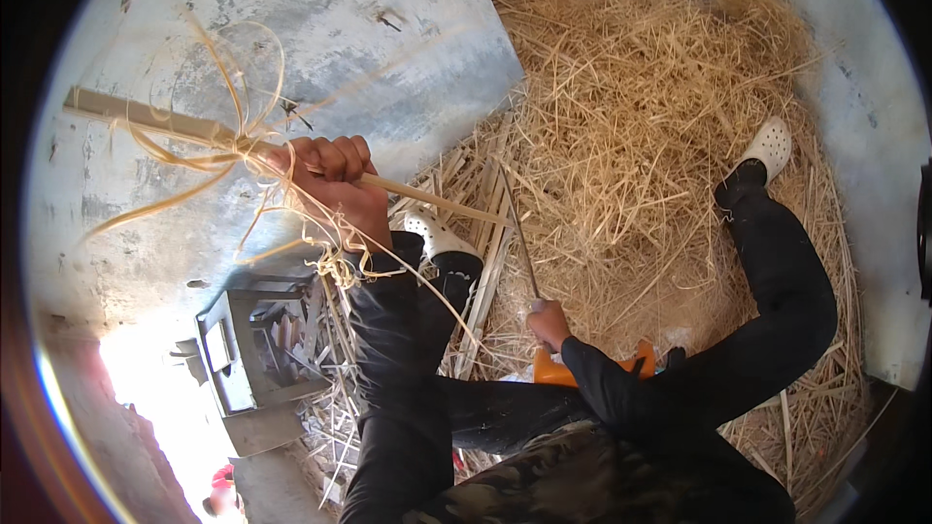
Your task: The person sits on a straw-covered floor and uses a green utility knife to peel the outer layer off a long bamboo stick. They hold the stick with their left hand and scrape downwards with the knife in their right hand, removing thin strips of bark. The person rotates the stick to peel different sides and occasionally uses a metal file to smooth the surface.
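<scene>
My left hand (335, 184) is raised and closed around a long pale bamboo stick (146, 116) that runs from the upper left down past the hand. Thin curled shavings (228, 97) hang from the stick around and below the fingers. My right hand (549, 322) sits lower, near my lap, gripping the handle of a slim knife (520, 243) whose blade points up toward the stick's lower end. Both arms wear black sleeves.
A big heap of straw-like shavings (641, 116) covers the floor ahead and to the right. Split bamboo strips (481, 233) lie by my white shoe (439, 238). A metal box-like stand (252, 349) sits lower left. An orange object (553, 371) lies under my right wrist.
</scene>
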`<state>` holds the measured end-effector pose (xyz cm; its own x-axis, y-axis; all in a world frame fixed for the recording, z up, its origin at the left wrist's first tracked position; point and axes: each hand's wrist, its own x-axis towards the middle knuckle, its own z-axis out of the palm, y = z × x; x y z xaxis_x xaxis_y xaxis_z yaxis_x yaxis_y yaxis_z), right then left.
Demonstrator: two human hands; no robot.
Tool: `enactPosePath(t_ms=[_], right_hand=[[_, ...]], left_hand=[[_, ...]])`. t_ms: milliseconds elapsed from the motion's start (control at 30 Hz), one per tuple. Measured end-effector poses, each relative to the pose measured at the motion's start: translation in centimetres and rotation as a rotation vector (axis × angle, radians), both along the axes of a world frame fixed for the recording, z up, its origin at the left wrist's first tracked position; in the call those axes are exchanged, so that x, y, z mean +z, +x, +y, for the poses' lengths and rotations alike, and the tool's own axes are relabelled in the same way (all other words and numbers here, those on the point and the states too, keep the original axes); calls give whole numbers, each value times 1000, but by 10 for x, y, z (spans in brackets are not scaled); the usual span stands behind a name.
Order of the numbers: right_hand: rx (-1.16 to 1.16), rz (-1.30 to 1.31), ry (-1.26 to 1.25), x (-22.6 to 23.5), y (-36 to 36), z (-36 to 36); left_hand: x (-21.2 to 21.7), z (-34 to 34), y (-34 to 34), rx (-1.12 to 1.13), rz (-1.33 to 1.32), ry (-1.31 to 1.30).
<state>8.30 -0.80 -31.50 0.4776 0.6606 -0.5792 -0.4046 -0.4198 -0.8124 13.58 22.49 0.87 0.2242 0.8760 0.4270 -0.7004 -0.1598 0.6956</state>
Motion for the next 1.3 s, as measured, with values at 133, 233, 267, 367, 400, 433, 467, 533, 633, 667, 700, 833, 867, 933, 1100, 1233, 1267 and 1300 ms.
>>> enactPosePath(t_ms=[133,233,267,367,400,433,467,533,633,667,700,833,867,933,1100,1233,1267,1300], right_hand=[[10,179,46,81,8,-5],[133,6,248,90,6,9],[118,-88,259,84,8,13],[77,-178,86,3,-4,-1],[48,-52,-34,-50,-4,-23],[106,-140,-74,-75,7,-41],[160,-231,-116,-98,19,-59],[119,20,-227,-57,47,-46],[80,71,-97,-8,38,-38],[124,-16,-6,-7,31,-36],[166,-102,85,-9,24,-36],[117,74,-218,-77,27,-70],[192,18,-317,-87,42,-93],[182,6,-395,-90,58,-97],[113,87,-354,-31,57,-76],[327,60,-222,-27,52,-83],[290,30,-262,-47,47,-94],[248,-13,-300,-76,49,-105]], left_hand=[[0,20,-1,56,-31,-34],[1,9,5,64,-32,5],[-2,7,7,53,-20,12],[0,10,-1,58,-1,-5],[-3,16,1,55,17,2],[0,16,-3,91,14,8],[2,17,-6,120,12,17],[-4,21,-11,131,6,22],[-6,33,-8,98,-37,13],[-4,29,-5,100,-29,1],[-4,25,-3,100,-20,-10],[-6,31,-8,114,3,22],[-6,32,-11,136,10,33],[-11,37,-14,119,1,35],[-8,36,-15,252,77,71],[-7,29,-10,278,154,104],[-6,29,-13,299,163,104],[-7,32,-14,318,159,105]])
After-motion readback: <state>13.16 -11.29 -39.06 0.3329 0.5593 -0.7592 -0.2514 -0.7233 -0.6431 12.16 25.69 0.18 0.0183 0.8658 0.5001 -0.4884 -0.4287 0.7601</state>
